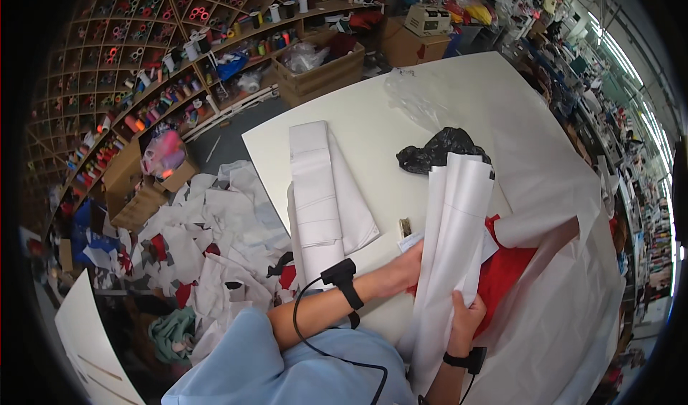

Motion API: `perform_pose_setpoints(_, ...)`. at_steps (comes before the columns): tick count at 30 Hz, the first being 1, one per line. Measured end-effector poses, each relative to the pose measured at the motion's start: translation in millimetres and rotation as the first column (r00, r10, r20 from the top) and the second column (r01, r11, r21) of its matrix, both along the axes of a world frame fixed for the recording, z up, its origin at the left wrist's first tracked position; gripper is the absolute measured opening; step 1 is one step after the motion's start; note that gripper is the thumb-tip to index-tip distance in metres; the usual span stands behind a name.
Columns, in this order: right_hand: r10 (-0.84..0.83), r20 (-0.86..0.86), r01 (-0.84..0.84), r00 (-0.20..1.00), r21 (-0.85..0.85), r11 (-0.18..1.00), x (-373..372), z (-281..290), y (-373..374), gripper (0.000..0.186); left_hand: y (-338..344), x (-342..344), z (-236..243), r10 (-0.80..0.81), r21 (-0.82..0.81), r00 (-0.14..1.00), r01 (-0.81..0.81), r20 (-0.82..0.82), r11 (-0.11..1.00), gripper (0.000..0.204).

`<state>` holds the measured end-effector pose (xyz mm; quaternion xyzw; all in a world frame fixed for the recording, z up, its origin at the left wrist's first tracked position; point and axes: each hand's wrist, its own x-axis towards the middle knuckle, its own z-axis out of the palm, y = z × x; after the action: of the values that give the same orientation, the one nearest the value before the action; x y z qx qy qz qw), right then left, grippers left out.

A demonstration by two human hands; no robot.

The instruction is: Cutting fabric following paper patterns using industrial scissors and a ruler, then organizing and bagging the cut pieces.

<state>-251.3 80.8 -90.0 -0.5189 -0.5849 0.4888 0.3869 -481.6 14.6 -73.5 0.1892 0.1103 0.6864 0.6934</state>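
A long white sheet [455, 211], paper-like and folded into a loose bundle of layers, stands slanted in front of me over the table. My right hand [467, 315] grips its lower right edge, thumb on the near face. My left hand [405, 267] reaches to the bundle's left side, and its fingers are hidden behind the layers. Red cloth [504, 280] shows to the right of the bundle, partly under a large white sheet [552, 305]. Another folded white piece [315, 190], marked with thin lines, lies on the table to the left.
On the white table [373, 133] lie a black plastic bag [444, 149], a clear plastic bag [414, 97] and a small box-like item [405, 227]. White, red and grey scraps [222, 226] heap at the left. Cardboard boxes [319, 75] and thread shelves [143, 54] stand beyond.
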Motion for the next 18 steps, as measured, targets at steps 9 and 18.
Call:
perform_pose_setpoints(9, 0.240, 0.106, -0.247, 0.965, 0.058, 0.967, -14, 50, 0, 0.045, 9, -24, 39, 0.319, 0.420, 0.579, 0.043, -0.750, 0.907, 0.033)
perform_pose_setpoints(18, 0.078, -0.343, -0.159, 0.936, -0.213, 0.964, -62, 113, 66, 0.038, 17, -95, 38, 0.309, 0.546, 0.568, 0.312, -0.763, 0.777, 0.047)
